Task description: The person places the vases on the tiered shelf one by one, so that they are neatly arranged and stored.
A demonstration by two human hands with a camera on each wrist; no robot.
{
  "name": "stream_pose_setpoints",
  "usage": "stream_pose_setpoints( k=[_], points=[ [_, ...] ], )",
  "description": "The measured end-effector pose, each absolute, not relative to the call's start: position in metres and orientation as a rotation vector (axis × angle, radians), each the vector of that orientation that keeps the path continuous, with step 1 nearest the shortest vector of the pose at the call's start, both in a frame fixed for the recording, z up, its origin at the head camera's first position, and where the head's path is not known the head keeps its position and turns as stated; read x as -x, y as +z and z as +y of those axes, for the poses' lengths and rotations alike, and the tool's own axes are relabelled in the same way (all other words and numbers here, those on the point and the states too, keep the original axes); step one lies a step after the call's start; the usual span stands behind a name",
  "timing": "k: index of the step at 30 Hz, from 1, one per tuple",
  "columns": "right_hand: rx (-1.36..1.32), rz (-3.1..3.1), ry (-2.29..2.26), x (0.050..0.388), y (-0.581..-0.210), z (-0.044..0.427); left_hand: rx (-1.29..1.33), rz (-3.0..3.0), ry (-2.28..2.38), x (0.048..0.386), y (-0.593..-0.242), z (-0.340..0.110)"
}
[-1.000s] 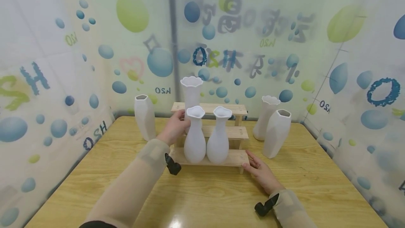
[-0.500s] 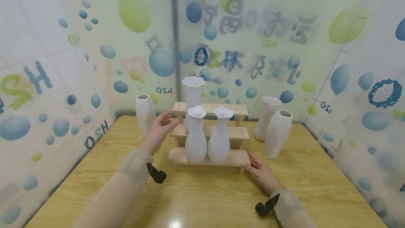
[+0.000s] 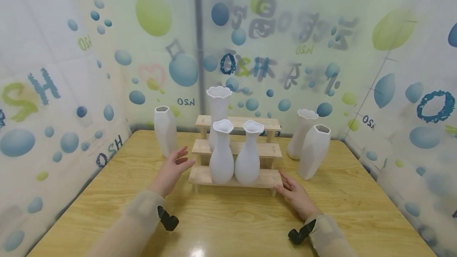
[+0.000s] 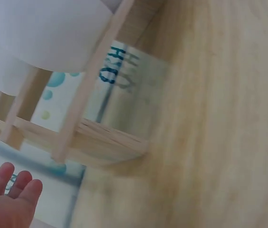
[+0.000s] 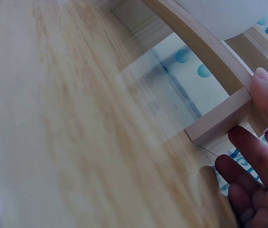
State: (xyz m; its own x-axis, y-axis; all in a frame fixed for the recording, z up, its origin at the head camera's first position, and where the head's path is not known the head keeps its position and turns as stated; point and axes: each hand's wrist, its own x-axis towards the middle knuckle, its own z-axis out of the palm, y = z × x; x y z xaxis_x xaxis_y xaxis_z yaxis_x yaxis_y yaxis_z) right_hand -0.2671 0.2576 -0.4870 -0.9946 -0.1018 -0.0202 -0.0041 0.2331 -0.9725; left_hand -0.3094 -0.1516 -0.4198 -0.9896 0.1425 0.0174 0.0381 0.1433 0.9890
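On the table [image 3: 232, 217], upright: three-tiered stand [image 3: 270, 149] of pale wood. On its bottom tier: white bottle vase [image 3: 221, 162] at 7 o'clock, matching twin [image 3: 247, 162] at 5, narrow-necked, wavy-rimmed. On the middle tier, toward 11: tall white ruffled vase [image 3: 219, 108], flared. Off the stand: white faceted vase [image 3: 166, 132] toward 10, another faceted vase [image 3: 314, 154] toward 3, second ruffled vase [image 3: 301, 136] just behind.

– Head view?
– Above the wooden table's [image 3: 228, 217] near side, facing forward and down across the three-tier wooden stand [image 3: 236, 147] to the bubble-print curtain [image 3: 278, 35]
– And the wrists?
– Low, close, tilted: the left wrist camera [image 3: 168, 219] faces the stand's left end, the right wrist camera [image 3: 300, 233] its right; both share the bottom step [image 3: 269, 177]
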Motion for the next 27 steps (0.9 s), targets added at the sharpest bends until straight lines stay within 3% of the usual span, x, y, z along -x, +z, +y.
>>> stream_pose_setpoints(
  k=[12, 27],
  points=[
    [0.120, 2.387, -1.910, 0.267, -0.487, 0.258, -0.175, 2.217, 1.939, 0.301, -0.463, -0.149],
    [0.082, 2.391, -1.921, 0.264, -0.481, 0.259, -0.183, 2.055, 2.090, 0.303, -0.482, -0.150]
  ],
)
